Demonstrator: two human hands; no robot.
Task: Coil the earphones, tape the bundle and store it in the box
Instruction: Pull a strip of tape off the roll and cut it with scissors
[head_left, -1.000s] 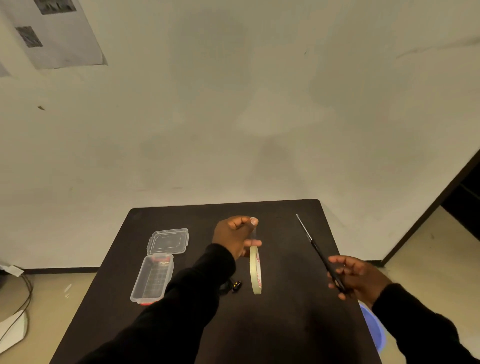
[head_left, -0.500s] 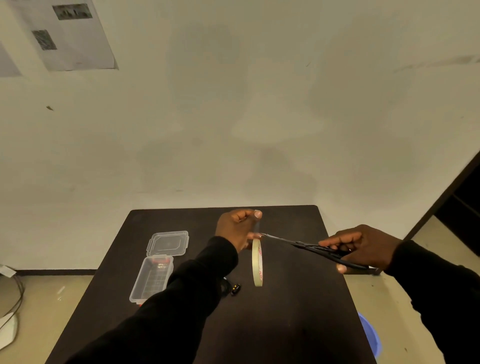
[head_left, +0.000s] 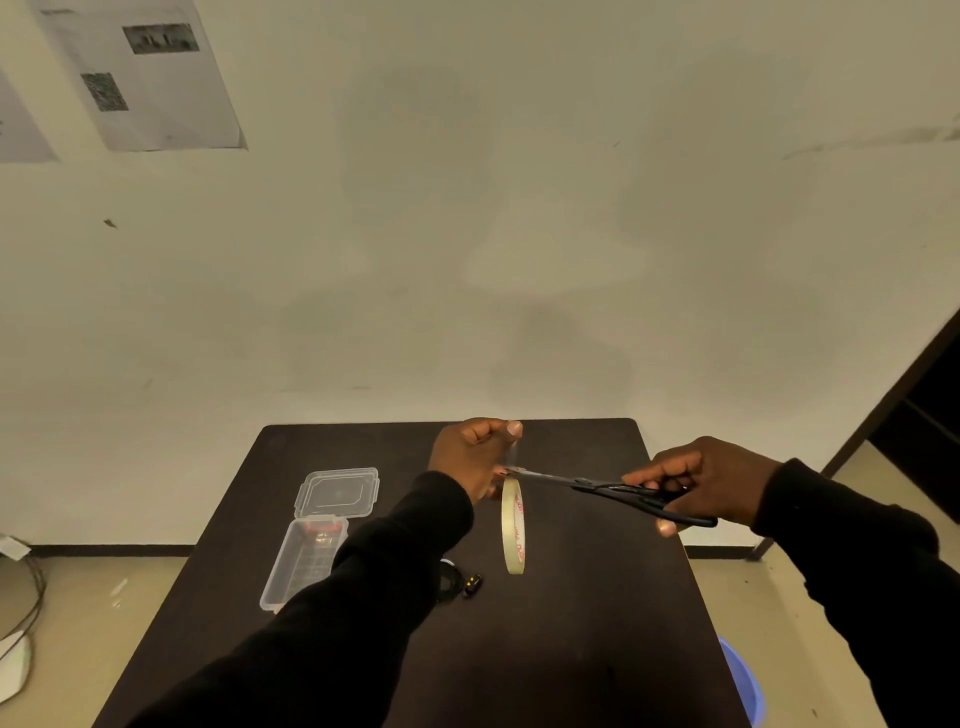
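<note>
My left hand (head_left: 470, 457) pinches a clear strip of tape pulled up from the tape roll (head_left: 512, 527), which hangs on edge below it over the dark table (head_left: 571, 649). My right hand (head_left: 701, 478) holds black scissors (head_left: 613, 491), blade tips at the strip just above the roll. The coiled black earphones (head_left: 462, 584) lie on the table, partly hidden by my left sleeve. A clear plastic box (head_left: 306, 561) with its hinged lid (head_left: 337, 491) open sits at the left.
A pale wall rises right behind the table, with paper sheets (head_left: 150, 78) taped at upper left. A blue bin (head_left: 743, 686) stands by the table's right front corner. Cables (head_left: 26, 597) lie on the floor at left.
My right hand swung the scissors from pointing away at the right to lying across toward the left hand, their tips now at the tape strip. The left hand rose slightly with the roll.
</note>
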